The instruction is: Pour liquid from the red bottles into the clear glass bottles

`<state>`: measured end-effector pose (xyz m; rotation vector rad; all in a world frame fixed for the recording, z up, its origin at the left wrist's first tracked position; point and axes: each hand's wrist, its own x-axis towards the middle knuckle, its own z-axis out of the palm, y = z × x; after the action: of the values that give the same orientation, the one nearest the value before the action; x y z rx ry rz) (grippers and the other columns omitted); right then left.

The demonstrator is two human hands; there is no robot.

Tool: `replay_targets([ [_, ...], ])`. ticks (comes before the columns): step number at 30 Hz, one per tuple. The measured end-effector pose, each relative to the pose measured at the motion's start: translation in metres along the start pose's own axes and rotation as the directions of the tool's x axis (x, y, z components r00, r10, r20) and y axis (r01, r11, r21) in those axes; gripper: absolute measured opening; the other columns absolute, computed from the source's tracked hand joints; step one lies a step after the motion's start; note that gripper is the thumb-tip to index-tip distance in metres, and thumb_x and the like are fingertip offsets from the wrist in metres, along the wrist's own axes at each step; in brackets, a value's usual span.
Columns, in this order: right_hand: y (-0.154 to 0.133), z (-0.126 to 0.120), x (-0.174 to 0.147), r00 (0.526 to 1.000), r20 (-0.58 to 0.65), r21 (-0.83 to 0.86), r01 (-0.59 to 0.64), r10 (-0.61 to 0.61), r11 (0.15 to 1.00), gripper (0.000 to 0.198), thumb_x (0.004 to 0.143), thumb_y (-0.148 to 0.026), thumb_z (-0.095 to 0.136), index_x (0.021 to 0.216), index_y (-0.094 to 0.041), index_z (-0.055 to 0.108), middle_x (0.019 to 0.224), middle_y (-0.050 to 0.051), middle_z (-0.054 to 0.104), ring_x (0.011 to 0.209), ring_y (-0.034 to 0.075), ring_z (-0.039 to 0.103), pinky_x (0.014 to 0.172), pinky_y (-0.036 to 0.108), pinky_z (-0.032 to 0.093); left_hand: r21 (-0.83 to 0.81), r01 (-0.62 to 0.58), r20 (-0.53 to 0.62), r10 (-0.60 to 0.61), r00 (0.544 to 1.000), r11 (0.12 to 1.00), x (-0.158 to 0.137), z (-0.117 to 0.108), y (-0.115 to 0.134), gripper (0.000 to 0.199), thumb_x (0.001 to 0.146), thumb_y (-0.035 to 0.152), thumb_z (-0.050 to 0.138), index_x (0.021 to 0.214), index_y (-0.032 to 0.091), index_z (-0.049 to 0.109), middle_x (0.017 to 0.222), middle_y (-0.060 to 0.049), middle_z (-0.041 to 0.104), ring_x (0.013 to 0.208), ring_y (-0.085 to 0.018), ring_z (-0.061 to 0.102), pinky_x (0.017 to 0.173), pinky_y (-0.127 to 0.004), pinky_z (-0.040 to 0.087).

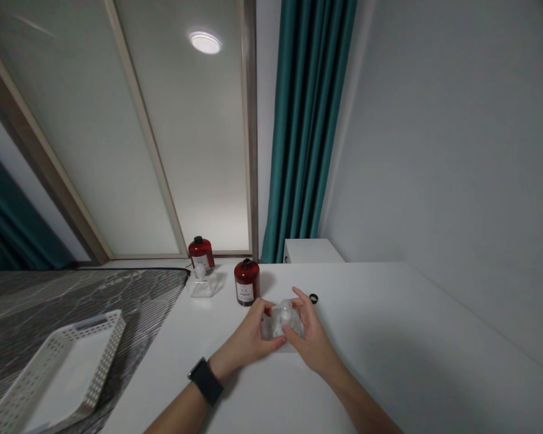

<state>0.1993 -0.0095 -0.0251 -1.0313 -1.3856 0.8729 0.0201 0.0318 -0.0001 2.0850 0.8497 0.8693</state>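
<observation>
Between my two hands, on the white table, is a clear container with a translucent knobbed top (286, 314). My left hand (253, 331), with a dark watch on its wrist, curls its fingers and thumb round the container's left side. From the right, my right hand (311, 337) holds the same container, thumb at its front and fingers behind. Just beyond my left hand stands a dark red bottle (247, 282) with a white label and an uncapped-looking neck. A small black ring-like cap (314, 298) lies past my right fingers.
Farther back at the left table edge are a second red bottle (201, 253) with a dark cap and another clear container (202, 287). A white perforated basket (67, 367) rests lower left on a grey patterned surface. A wall borders the table on the right.
</observation>
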Motion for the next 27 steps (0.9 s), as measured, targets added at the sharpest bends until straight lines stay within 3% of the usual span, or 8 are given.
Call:
replay_targets([
  [7,0.0007,0.0009,0.0004,0.998,-0.049,-0.042,0.029,-0.031,0.999,0.071,0.08,-0.022,0.067,0.145,-0.026,0.04,0.108,0.003,0.057,0.101,0.019,0.06,0.101,0.038,0.045,0.004,0.012,0.018,-0.012,1.0,1.0,-0.0002,-0.0014,0.0034,0.04,0.076,0.02,0.072,0.11,0.019,0.051,0.107,-0.005,0.055,0.1,-0.023,0.053,0.09,-0.037,0.045],
  [12,-0.0015,0.0009,-0.0001,1.0,-0.015,-0.015,-0.012,0.012,1.0,0.073,0.08,-0.021,0.067,0.147,-0.027,0.038,0.112,0.005,0.06,0.102,0.02,0.062,0.099,0.038,0.046,0.013,0.007,0.014,-0.007,1.0,1.0,-0.0011,-0.0021,0.0028,0.041,0.076,0.02,0.073,0.111,0.019,0.051,0.108,-0.006,0.055,0.1,-0.023,0.054,0.09,-0.036,0.045],
  [16,0.0013,0.0014,0.0004,0.997,-0.069,0.01,-0.028,0.029,1.0,0.069,0.078,-0.022,0.068,0.143,-0.027,0.044,0.112,0.004,0.058,0.099,0.02,0.063,0.096,0.037,0.049,0.014,0.014,0.015,-0.014,1.0,1.0,-0.0017,-0.0011,0.0013,0.044,0.074,0.018,0.074,0.112,0.019,0.051,0.108,-0.005,0.055,0.101,-0.023,0.054,0.09,-0.035,0.045],
  [21,0.0026,0.0015,0.0016,0.998,-0.066,-0.012,-0.018,0.017,1.0,0.066,0.078,-0.024,0.07,0.14,-0.026,0.048,0.106,0.004,0.064,0.103,0.02,0.063,0.101,0.039,0.046,0.015,0.036,0.015,-0.036,0.999,0.999,-0.0018,-0.0007,0.0027,0.044,0.074,0.017,0.073,0.112,0.019,0.05,0.108,-0.005,0.055,0.1,-0.023,0.054,0.088,-0.035,0.045],
  [27,-0.0045,0.0004,0.0041,0.998,-0.056,0.174,-0.012,0.022,0.985,0.07,0.086,-0.035,0.069,0.148,-0.027,0.036,0.107,0.006,0.07,0.104,0.021,0.066,0.097,0.038,0.049,-0.009,0.044,0.033,-0.044,0.998,0.999,-0.0012,-0.0017,0.0048,0.047,0.074,0.019,0.075,0.114,0.019,0.05,0.11,-0.006,0.055,0.102,-0.023,0.054,0.088,-0.036,0.045],
])
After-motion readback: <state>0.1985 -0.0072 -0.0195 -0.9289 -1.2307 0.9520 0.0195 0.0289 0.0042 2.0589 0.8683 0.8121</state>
